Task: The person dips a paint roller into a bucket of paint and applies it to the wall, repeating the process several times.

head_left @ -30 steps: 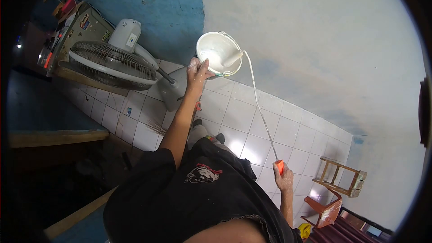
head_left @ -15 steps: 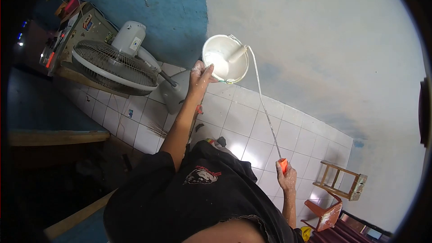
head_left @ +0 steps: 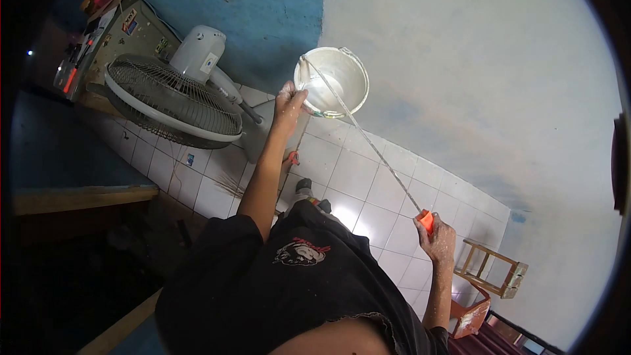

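Paint bucket (head_left: 348, 72) held up near wall, roller pole (head_left: 374, 149) dipped in.
L hand (head_left: 289, 102) is clamped on bucket rim; R hand (head_left: 439, 240) is closed round pole's orange grip (head_left: 426, 220). Bucket is raised above tiled floor (head_left: 342, 171), fan (head_left: 174, 102) alongside.

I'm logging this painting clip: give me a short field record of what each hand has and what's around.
left hand: grips the rim of the white paint bucket
right hand: closed on the orange grip of the roller pole
pole's far end: inside the bucket
floor: white tiles
nearby: pedestal fan, wooden stool
wall: part blue, part whitish
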Tool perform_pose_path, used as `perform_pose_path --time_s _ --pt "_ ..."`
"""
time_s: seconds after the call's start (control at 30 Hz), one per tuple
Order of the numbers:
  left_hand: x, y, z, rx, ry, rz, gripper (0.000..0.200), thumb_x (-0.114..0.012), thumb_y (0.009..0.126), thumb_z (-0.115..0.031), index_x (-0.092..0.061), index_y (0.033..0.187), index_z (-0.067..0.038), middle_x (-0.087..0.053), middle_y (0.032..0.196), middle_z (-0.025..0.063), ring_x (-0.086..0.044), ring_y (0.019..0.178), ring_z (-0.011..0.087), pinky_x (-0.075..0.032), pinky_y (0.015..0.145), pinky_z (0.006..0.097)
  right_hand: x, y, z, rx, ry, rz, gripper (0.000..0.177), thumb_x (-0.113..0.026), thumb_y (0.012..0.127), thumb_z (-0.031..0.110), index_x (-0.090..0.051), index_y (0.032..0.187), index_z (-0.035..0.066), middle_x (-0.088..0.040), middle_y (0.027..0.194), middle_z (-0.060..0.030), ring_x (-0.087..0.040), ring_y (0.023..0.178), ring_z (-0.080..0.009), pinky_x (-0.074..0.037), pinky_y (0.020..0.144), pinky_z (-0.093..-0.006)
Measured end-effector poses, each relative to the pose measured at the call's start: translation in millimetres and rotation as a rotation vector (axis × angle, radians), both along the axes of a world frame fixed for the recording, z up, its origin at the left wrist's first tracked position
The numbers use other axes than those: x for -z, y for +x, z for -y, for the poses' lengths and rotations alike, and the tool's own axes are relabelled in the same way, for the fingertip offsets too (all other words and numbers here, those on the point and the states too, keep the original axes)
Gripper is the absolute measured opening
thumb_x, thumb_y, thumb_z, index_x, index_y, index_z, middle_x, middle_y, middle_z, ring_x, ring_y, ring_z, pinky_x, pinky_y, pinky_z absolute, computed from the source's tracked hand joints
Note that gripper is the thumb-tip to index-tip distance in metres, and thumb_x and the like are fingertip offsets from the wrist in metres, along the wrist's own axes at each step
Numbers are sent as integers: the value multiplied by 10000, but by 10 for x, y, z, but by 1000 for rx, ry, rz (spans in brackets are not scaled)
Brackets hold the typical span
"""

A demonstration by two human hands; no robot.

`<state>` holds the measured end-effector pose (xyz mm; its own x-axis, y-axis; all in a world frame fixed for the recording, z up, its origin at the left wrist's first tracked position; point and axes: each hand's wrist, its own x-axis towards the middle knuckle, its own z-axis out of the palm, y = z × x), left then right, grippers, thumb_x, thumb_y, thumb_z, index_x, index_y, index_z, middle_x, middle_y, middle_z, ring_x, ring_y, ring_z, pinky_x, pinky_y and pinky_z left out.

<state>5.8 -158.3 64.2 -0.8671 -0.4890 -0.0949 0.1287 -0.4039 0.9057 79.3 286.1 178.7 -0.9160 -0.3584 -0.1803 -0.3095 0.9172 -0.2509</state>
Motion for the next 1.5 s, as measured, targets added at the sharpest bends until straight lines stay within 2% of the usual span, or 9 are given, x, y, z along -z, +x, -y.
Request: perform_pose_path --time_s 0.23,0.47,0.63,0.7,0.77,0.9,1.1,1.33,1.5 --pt "137 -99 123 -39 -78 38 143 -594 883 -115 -474 824 -65 -499 759 5 -530 637 65 -546 520 245 79 86 193 138 51 -101 449 -645 869 435 -582 836 -8 -605 611 -223 -646 626 -403 -509 578 -442" --pt "281 -198 213 74 43 69 103 -585 896 -107 -505 905 -42 -582 843 45 -597 678 92 -549 541 240 7 192 392 62 84 112 475 -636 873 441 -573 857 -29 -607 613 -227 -642 611 -406 -509 560 -452" --pt "316 -182 194 129 -32 101 127 -578 903 -115 -527 980 -28 -627 922 76 -634 739 108 -547 552 234 117 131 315 153 82 -16 517 -633 876 448 -579 920 -65 -609 617 -227 -640 605 -404 -506 558 -459" --pt "263 -150 126 39 25 45 110 -578 901 -97 -524 938 -9 -599 840 59 -613 655 92 -550 530 236 154 119 253 128 68 -83 549 -634 874 456 -585 951 -86 -608 616 -229 -638 608 -408 -507 564 -460" --pt "223 -156 94 53 18 52 136 -577 903 -105 -525 986 -11 -613 885 69 -622 683 97 -550 536 235 -20 122 330 99 53 120 560 -639 871 460 -590 953 -91 -610 615 -224 -639 611 -408 -508 570 -453" --pt "173 -193 -3 24 38 55 160 -576 906 -117 -523 1016 -14 -630 937 83 -629 702 99 -552 541 237 -32 67 66 -11 30 120 555 -623 876 482 -598 947 -68 -609 611 -219 -638 603 -405 -507 569 -448" --pt "-14 -124 -348 36 -7 75 153 -584 906 -143 -512 985 -34 -624 915 77 -612 661 87 -553 540 224 34 -175 -290 74 34 -48 542 -591 896 490 -593 924 -51 -606 610 -225 -646 617 -400 -511 572 -446" --pt "-18 -105 -599 -40 27 65 143 -586 907 -148 -521 975 -41 -613 885 54 -600 640 75 -546 531 218 17 -243 -703 -128 80 106 511 -605 888 474 -562 873 -34 -602 592 -214 -648 612 -398 -516 579 -446" --pt "143 11 -717 3 -35 122 124 -588 903 -146 -536 948 -43 -622 872 53 -599 613 74 -546 531 221 253 -411 -817 -28 76 56 478 -594 905 439 -552 885 -37 -597 588 -221 -642 607 -406 -504 566 -455"
